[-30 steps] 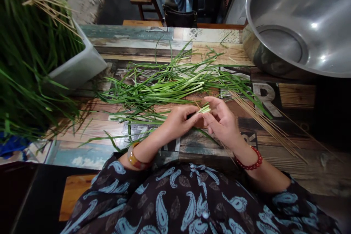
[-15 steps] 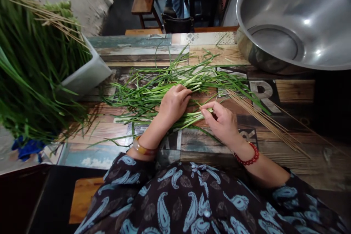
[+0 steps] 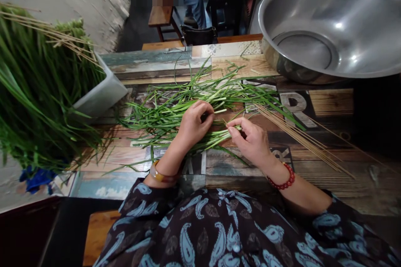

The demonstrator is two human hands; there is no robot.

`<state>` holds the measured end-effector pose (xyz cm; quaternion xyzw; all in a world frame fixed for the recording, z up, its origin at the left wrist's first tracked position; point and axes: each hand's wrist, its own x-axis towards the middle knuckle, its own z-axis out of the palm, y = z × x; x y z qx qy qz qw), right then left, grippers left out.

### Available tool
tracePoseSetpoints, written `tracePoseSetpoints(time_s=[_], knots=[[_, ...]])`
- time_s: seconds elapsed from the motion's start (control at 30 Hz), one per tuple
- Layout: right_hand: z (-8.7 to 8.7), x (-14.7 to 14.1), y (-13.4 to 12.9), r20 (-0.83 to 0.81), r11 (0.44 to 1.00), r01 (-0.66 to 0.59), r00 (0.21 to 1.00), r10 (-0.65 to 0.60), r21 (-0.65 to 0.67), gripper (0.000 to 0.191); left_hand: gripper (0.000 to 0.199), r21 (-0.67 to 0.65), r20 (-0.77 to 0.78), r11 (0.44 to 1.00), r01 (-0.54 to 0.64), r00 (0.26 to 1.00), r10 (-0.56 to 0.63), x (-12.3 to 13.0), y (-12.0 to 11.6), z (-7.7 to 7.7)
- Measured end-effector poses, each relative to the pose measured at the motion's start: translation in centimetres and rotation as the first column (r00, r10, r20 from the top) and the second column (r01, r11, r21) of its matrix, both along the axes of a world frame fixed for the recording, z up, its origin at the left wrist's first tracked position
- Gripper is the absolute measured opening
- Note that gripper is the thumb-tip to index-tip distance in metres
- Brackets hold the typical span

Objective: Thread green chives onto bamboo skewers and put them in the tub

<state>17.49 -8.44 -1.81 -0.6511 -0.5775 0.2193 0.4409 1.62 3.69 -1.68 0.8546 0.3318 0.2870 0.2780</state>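
Observation:
My left hand (image 3: 196, 122) is closed over the loose garlic chives (image 3: 163, 112) on the table, finger and thumb pinched. A pale chive stem end pokes out to the right of its fingertips. Lower right, my right hand (image 3: 249, 137) pinches a small bunch of chives (image 3: 216, 138) by their white ends. A thin tan tip, like that of a skewer, sticks out above the right thumb and forefinger; the rest of it is hidden by the hand. Several bamboo skewers (image 3: 294, 137) lie on the table right of my right hand.
A white bin (image 3: 103, 91) packed with chives stands at the left, with skewers (image 3: 46, 29) across its top. A large steel basin (image 3: 269, 46) sits at the back right. Blue cloth or plastic (image 3: 37, 180) lies below the bin. Beyond the table, a person sits on a wooden bench (image 3: 160, 16).
My left hand has lifted and curled slightly, and a chive's white end now shows at its fingertips. My right hand keeps its pinch. The view has shifted slightly.

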Motion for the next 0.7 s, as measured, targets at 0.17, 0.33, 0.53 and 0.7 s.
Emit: tracePoseSetpoints(time_s=[0.17, 0.33, 0.53, 0.7], knots=[[0.1, 0.1, -0.3, -0.069, 0.999, 0.027, 0.997, -0.028, -0.021, 0.012, 0.012, -0.277, 0.124, 0.960, 0.041, 0.992, -0.006, -0.5, -0.8, 0.6], [0.1, 0.1, -0.7, -0.079, 1.000, -0.003, 0.997, 0.001, -0.021, 0.017, 0.022, -0.352, 0.196, 0.927, 0.130, 0.979, -0.062, -0.7, -1.0, 1.1], [0.5, 0.0, -0.7, -0.023, 0.998, -0.060, 0.998, 0.060, 0.024, 0.019, 0.020, -0.432, 0.223, 0.892, 0.134, 0.974, -0.039, -0.3, -1.7, 1.3], [0.3, 0.1, -0.6, -0.004, 0.996, -0.086, 0.996, 0.086, 0.033, 0.022, 0.014, -0.476, 0.218, 0.875, 0.090, 0.976, 0.018, 0.0, -2.3, 1.7]])
